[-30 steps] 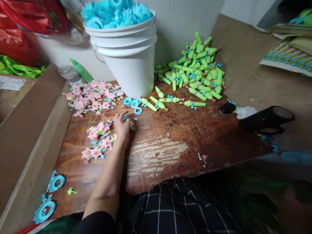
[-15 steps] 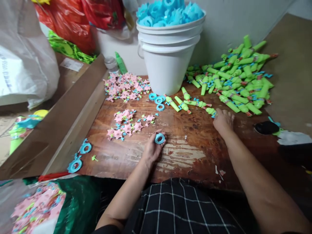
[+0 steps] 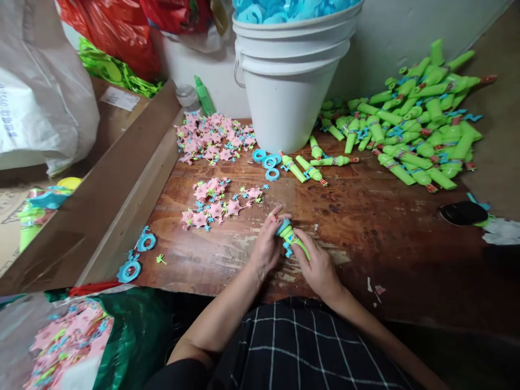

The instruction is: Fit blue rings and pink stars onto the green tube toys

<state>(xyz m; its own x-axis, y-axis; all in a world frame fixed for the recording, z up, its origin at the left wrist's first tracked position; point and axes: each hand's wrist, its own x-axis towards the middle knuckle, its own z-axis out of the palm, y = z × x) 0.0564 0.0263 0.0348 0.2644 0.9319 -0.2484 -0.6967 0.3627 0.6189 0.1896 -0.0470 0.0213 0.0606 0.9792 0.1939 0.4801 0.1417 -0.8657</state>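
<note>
Both hands meet over the worn wooden table (image 3: 365, 238), near its front edge. My right hand (image 3: 319, 265) grips a green toy tube (image 3: 293, 238) by its body. My left hand (image 3: 266, 244) pinches the blue ring (image 3: 282, 226) at the tube's tip; a small red end shows above my fingers. A small cluster of pink star pieces (image 3: 215, 203) lies just left of my hands. Three loose blue rings (image 3: 268, 162) and three green tubes (image 3: 312, 162) lie farther back.
A stack of white buckets (image 3: 288, 92) filled with blue rings stands at the back. A large heap of green tubes (image 3: 422, 124) lies at the back right, more pink stars (image 3: 211, 138) at the back left. A cardboard box edge (image 3: 122, 179) runs along the left.
My right hand came back from the green tubes carrying one to the table's front. My left hand brought its blue ring onto the tube's tip. The camera tilted slightly.
</note>
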